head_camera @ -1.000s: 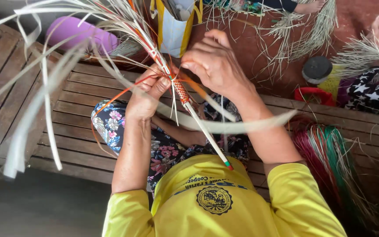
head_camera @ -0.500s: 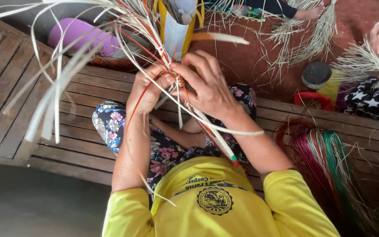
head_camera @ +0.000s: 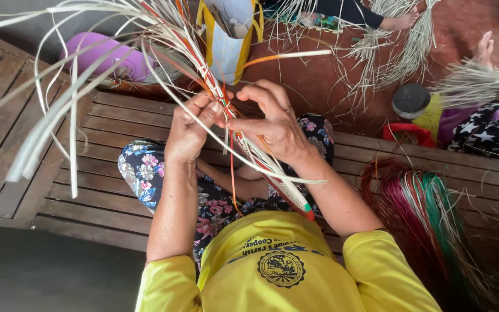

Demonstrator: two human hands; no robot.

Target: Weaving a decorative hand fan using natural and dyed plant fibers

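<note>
I sit on a slatted wooden bench (head_camera: 99,144) in a yellow shirt and flowered trousers. My left hand (head_camera: 189,130) pinches a thin woven stick (head_camera: 261,164) of pale and orange strips near its upper end. My right hand (head_camera: 272,124) grips the same weave just beside it, fingers curled over the strips. The stick's red and green tip (head_camera: 307,209) points down toward my chest. Long loose pale strips (head_camera: 70,98) fan out up and to the left from the weave. One orange-and-pale strip (head_camera: 287,56) sticks out to the right above my right hand.
A bundle of red, pink and green dyed strips (head_camera: 423,208) lies on the bench at right. A yellow-trimmed bag (head_camera: 226,34), a purple object (head_camera: 102,52) and a dark round lid (head_camera: 409,99) sit on the reddish floor. Another person's foot (head_camera: 399,22) and star-patterned clothing (head_camera: 486,133) are beyond.
My right hand came down from above the weave and closed on it next to my left. The stick swung lower toward my chest, and the loose strips shifted.
</note>
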